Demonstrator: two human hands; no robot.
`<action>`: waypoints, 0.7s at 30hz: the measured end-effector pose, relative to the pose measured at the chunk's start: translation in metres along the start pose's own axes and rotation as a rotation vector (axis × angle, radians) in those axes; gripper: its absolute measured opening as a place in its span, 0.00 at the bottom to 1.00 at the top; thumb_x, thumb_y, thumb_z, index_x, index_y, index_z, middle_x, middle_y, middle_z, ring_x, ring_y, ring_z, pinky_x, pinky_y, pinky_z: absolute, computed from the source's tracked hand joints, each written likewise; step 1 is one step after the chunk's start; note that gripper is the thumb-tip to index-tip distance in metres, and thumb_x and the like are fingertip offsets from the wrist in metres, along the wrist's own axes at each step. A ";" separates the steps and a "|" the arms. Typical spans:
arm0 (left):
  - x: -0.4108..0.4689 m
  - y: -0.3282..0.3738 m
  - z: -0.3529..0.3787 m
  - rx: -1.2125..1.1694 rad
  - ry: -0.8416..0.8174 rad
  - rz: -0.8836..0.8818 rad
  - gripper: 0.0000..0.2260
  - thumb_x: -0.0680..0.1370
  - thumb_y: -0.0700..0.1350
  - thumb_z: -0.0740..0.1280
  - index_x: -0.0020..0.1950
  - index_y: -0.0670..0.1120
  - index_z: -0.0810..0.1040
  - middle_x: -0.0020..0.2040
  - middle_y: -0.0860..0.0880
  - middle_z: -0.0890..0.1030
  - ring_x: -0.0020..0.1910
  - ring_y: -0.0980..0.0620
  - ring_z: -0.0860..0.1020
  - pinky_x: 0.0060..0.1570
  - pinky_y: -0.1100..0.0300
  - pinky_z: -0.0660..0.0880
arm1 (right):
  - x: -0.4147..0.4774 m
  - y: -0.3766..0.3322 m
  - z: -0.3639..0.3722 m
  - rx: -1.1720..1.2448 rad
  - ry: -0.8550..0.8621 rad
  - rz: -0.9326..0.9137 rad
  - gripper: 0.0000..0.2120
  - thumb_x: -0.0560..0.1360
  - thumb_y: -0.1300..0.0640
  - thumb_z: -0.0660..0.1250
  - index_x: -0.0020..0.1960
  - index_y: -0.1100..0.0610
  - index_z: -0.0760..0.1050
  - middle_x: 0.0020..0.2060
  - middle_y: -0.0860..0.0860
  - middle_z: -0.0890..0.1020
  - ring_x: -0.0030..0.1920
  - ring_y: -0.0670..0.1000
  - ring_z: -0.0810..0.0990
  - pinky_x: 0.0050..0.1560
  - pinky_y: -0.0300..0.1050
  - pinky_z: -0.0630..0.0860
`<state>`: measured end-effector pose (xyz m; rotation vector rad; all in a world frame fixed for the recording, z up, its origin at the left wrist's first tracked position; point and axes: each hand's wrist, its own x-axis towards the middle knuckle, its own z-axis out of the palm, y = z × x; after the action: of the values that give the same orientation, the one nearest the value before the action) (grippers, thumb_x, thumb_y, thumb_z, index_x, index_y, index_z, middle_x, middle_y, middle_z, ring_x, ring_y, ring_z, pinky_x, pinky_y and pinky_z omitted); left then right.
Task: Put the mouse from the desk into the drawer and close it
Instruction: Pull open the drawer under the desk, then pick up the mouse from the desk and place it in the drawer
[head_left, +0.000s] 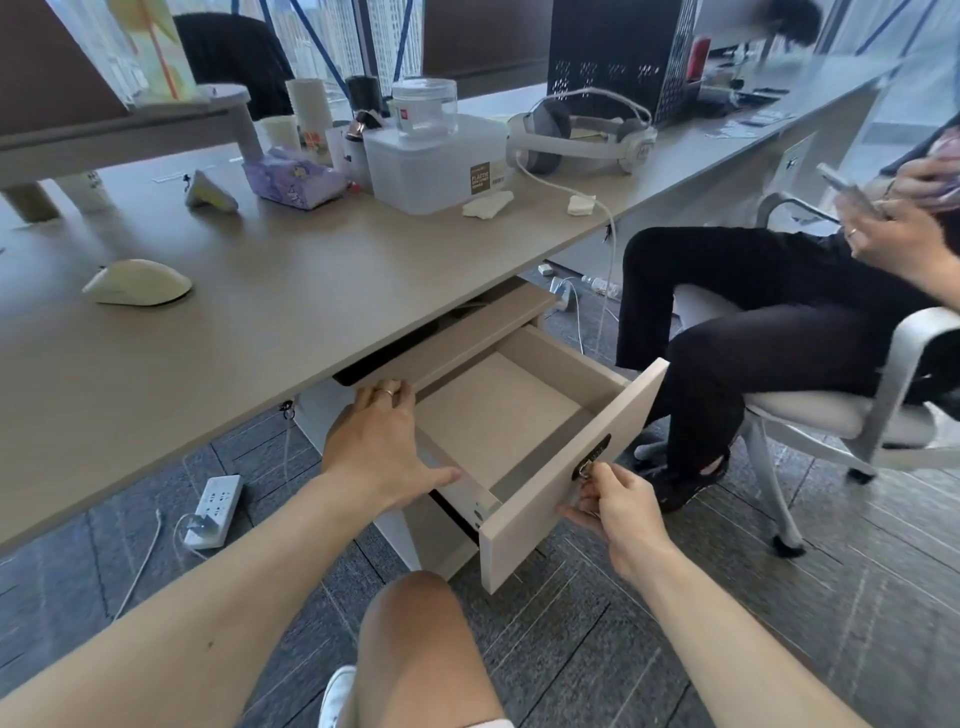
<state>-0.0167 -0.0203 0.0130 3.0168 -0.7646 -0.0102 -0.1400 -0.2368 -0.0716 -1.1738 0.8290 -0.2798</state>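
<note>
A cream mouse (137, 283) lies on the beige desk (291, 291) at the left, apart from both hands. Under the desk's edge the top drawer (566, 452) of a pedestal stands pulled out, and nothing lies inside it. My right hand (621, 512) pinches the small key in the dark handle recess on the drawer front. My left hand (382, 452) rests flat on the pedestal's top and the drawer's left side wall, fingers spread, holding nothing.
A person sits on a white chair (831, 410) right of the drawer, legs close to its front. A clear plastic box (431, 161), a tissue pack (298, 179) and a headset (576, 132) stand on the desk. A power strip (215, 509) and cables lie on the floor.
</note>
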 end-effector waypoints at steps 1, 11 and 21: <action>0.000 -0.001 -0.002 0.002 -0.013 0.004 0.57 0.64 0.76 0.67 0.80 0.42 0.54 0.79 0.44 0.61 0.77 0.44 0.59 0.68 0.50 0.67 | -0.001 0.000 0.000 -0.003 0.000 -0.006 0.09 0.82 0.61 0.61 0.46 0.61 0.76 0.33 0.53 0.72 0.31 0.49 0.73 0.48 0.60 0.84; -0.002 -0.012 -0.067 -0.261 0.059 0.158 0.41 0.73 0.67 0.67 0.80 0.48 0.59 0.73 0.44 0.72 0.70 0.44 0.70 0.67 0.47 0.70 | -0.038 -0.063 -0.010 -0.879 0.135 -0.526 0.18 0.77 0.37 0.61 0.46 0.52 0.74 0.42 0.48 0.79 0.43 0.50 0.79 0.46 0.54 0.79; -0.021 -0.169 -0.107 -0.157 -0.011 -0.254 0.40 0.75 0.69 0.62 0.80 0.47 0.60 0.81 0.44 0.60 0.78 0.43 0.59 0.75 0.51 0.57 | -0.059 -0.121 0.155 -1.243 -0.373 -1.024 0.22 0.78 0.38 0.61 0.64 0.51 0.74 0.60 0.48 0.77 0.62 0.49 0.74 0.60 0.47 0.73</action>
<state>0.0470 0.1405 0.1147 2.9414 -0.3580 -0.0887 -0.0456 -0.1403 0.0831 -2.6884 -0.1124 -0.3536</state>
